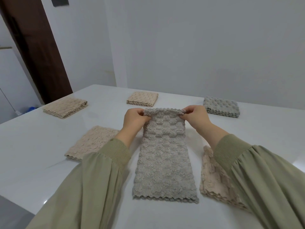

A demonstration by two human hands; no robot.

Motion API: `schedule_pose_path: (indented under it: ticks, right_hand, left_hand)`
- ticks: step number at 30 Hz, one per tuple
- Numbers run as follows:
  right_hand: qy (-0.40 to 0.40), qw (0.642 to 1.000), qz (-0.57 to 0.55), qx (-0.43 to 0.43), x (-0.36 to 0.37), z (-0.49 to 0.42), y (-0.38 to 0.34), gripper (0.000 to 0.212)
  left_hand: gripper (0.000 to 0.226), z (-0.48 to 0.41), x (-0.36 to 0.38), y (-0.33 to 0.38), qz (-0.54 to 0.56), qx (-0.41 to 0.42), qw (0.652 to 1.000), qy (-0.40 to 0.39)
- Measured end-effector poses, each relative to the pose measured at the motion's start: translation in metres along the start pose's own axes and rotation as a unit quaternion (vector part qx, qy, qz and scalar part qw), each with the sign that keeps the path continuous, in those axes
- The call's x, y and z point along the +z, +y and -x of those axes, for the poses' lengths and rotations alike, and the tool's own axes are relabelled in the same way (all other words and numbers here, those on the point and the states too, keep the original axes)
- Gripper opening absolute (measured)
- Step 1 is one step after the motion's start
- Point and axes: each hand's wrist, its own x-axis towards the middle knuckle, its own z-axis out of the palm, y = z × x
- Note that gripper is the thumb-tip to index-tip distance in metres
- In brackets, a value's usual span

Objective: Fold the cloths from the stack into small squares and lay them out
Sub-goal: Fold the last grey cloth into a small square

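White tabletop (33, 138) carries a grey cloth (163, 162), folded into a long strip and lying flat at centre, its scalloped near end toward the person. The left hand (134, 119) and right hand (196, 117) each pinch one far corner between thumb and curled fingers, raising that edge slightly. Just right of the strip a beige pile (216, 179) lies partly under the right sleeve (234, 152). To the left lies a flat beige cloth (94, 142). Along the far side, well apart, sit a far-left beige square (65, 107), a centre beige square (142, 99) and a grey square (222, 107).
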Motion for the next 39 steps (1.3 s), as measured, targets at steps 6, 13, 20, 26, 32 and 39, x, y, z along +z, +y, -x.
schedule_pose_path:
  ticks: [6, 13, 20, 26, 32, 39]
  right_hand:
    - [-0.019, 0.999, -0.038, 0.006, -0.005, 0.005, -0.019, 0.027]
    - [0.033, 0.996, 0.024, -0.081, -0.005, 0.018, -0.027, 0.021]
    - [0.005, 0.993, 0.091, -0.081, -0.016, 0.058, 0.004, 0.009]
    - [-0.036, 0.970, 0.214, -0.114, -0.023, 0.084, 0.023, 0.023]
    - [-0.052, 0.908, 0.364, -0.199, -0.028, 0.095, 0.026, 0.024]
    - [-0.071, 0.867, 0.448, -0.204, -0.033, 0.096, 0.023, 0.026]
  left_hand:
    - [0.017, -0.001, -0.001, 0.020, -0.050, 0.001, 0.998, 0.040]
    - [0.014, 0.018, -0.002, 0.020, 0.151, -0.012, 0.987, 0.050]
    - [0.009, 0.068, 0.003, -0.010, 0.252, -0.068, 0.965, -0.011]
    - [0.016, 0.098, 0.006, -0.007, 0.235, -0.118, 0.964, -0.040]
    - [0.010, 0.103, 0.005, -0.011, 0.134, -0.110, 0.984, -0.048]
    - [0.022, 0.104, 0.003, -0.015, 0.059, -0.065, 0.992, -0.090]
